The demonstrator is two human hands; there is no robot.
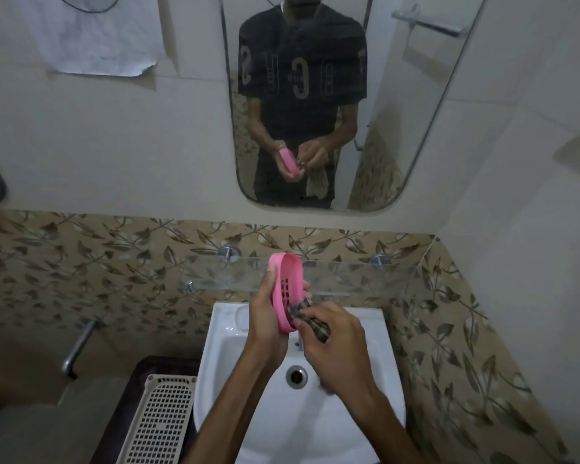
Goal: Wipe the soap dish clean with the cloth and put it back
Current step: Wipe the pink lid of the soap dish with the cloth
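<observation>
A pink oval soap dish (287, 283) with a slotted bottom is held tilted on its edge above the white sink (255, 426). My left hand (265, 316) grips the dish from the left side, fingers curled round its rim. My right hand (332, 343) pinches a dark patterned cloth (310, 321) and presses it into the lower inside of the dish. Most of the cloth is hidden under my right hand.
A glass shelf (349, 274) on metal pegs runs along the leaf-patterned tiles just behind the dish. A mirror (315, 105) hangs above it. The sink drain (296, 376) lies below my hands. A beige perforated basket (161, 423) stands left of the sink, with a wall tap (77, 346) beyond it.
</observation>
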